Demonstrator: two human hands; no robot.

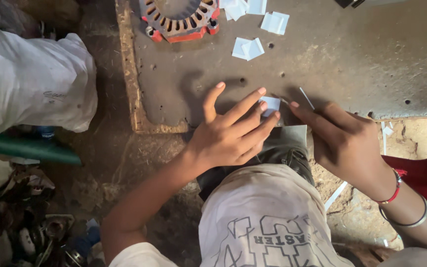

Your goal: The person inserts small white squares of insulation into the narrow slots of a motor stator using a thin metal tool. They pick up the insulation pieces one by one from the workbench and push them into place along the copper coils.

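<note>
Keep the left hand (pixel 231 133), fingers spread flat, pressing the white paper piece (pixel 271 105) onto the bench (pixel 352 54) while the right hand (pixel 344 143), fingers pinched on a thin blade (pixel 306 98), works steadily along its edge.

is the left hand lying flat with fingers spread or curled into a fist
Flat and spread: the left hand presses palm-down, fingers fanned over the small white paper piece.
</note>
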